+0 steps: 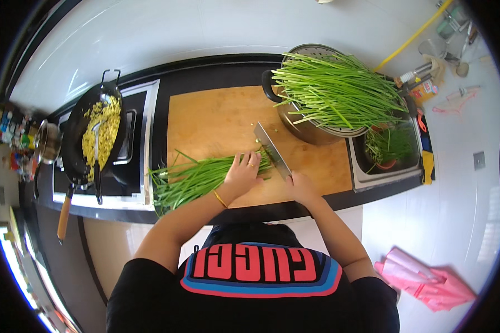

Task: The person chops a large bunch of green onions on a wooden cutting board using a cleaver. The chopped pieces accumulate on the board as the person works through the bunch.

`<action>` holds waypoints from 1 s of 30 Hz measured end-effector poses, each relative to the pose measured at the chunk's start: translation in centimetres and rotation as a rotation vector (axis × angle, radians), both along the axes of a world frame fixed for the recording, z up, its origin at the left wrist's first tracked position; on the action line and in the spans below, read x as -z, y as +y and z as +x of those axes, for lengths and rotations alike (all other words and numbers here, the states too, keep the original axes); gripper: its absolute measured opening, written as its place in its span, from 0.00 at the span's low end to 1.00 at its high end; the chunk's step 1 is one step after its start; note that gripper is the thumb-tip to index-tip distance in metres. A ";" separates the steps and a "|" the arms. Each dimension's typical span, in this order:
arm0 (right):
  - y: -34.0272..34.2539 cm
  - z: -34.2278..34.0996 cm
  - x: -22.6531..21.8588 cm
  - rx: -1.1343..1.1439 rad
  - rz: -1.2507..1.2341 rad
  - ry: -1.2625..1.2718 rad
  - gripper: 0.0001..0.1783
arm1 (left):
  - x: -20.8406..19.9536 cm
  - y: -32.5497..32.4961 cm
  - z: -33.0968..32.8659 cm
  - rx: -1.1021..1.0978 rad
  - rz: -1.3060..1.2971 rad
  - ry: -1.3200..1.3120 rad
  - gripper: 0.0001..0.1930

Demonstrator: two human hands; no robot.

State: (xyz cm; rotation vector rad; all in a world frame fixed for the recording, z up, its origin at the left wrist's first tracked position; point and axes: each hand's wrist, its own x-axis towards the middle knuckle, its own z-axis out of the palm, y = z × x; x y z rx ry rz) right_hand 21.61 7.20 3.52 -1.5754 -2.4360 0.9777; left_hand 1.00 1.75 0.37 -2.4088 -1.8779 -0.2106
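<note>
A bunch of long green garlic chives (200, 178) lies across the left front of a wooden cutting board (216, 119). My left hand (243, 175) presses down on the bunch near its right end, fingers bent over the stalks. In my right hand (300, 187) is the handle of a cleaver (272, 150), gripped with closed fingers. The broad blade slants away from me, beside the cut end of the chives. A few small cut bits lie near the blade on the board. My right fingers hide most of the handle.
At the left, a wok (75, 130) of scrambled egg (103, 127) with a spatula (96, 161) rests on the stove. A large pot (303, 126) holding a heap of chives (339, 89) stands back right. Beyond are a sink (366, 176) and utensils; a pink bag (422, 277) is lower right.
</note>
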 end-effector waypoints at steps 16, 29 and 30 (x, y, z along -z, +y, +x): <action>-6.7 -2.4 -1.6 0.209 0.155 -0.100 0.13 | 1.4 -0.5 -2.3 0.075 -0.051 -0.111 0.36; -5.0 0.0 -1.9 0.099 0.016 -0.001 0.14 | 1.3 -1.5 -1.9 0.000 0.094 -0.105 0.27; -4.8 0.1 -1.7 0.078 0.004 -0.015 0.14 | 1.5 -1.4 -1.9 0.003 0.093 -0.119 0.27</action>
